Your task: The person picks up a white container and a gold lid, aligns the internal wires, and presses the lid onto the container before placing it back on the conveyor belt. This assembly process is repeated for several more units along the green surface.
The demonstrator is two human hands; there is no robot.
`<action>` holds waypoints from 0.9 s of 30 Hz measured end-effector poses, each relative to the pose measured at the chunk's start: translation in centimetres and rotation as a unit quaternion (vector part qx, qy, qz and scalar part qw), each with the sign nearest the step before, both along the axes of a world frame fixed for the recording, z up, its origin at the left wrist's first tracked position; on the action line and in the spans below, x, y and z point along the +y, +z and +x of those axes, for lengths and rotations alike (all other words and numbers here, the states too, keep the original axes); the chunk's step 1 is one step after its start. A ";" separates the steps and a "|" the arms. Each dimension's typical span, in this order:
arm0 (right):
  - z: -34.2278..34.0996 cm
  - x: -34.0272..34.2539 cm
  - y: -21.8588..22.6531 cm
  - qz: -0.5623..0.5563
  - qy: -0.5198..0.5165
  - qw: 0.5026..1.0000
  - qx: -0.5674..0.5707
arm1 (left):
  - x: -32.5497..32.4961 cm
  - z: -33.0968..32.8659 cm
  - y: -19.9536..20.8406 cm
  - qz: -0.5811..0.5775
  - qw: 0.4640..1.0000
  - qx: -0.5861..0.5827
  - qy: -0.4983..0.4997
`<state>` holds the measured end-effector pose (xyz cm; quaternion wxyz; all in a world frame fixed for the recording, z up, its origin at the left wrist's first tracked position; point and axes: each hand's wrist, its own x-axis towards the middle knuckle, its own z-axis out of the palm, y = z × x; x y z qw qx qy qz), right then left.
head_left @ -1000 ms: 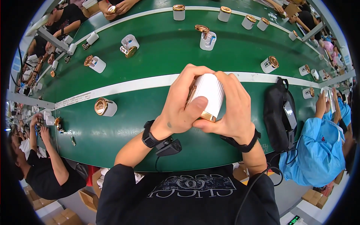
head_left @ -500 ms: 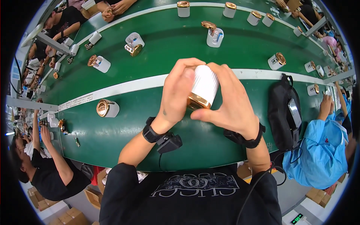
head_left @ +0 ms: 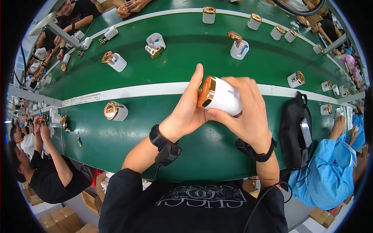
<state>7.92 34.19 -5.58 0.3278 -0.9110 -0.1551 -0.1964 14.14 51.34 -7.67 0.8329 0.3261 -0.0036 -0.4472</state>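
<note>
Above the near green tabletop, my right hand (head_left: 251, 110) grips a white ribbed canister (head_left: 225, 96) with a shiny gold-copper lid (head_left: 206, 92). The canister is tilted onto its side, its lid facing left. Against the lid end rests my left hand (head_left: 186, 114), open, thumb stretched upward; its other fingers are partly hidden under the canister. Both wrists carry black strapped devices. To the left, a similar canister (head_left: 121, 112) stands with its gold lid on top.
A long white rail (head_left: 136, 92) crosses the table. Beyond it are several canisters, some with lids tipped open, like one white canister (head_left: 239, 50). On the right lie a black bag (head_left: 291, 132) and a phone (head_left: 305, 130). A small circuit piece (head_left: 79, 142) lies left. Co-workers sit at both sides.
The canister has turned from lid down to lid facing left. My left hand has loosened from its side, thumb now raised, while my right hand keeps hold. The view has shifted slightly.
</note>
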 end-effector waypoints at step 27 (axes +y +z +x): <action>2.7 -10.2 -1.3 -0.081 -0.226 0.971 -0.002 | -8.9 11.2 -7.2 0.264 0.797 -0.543 -0.003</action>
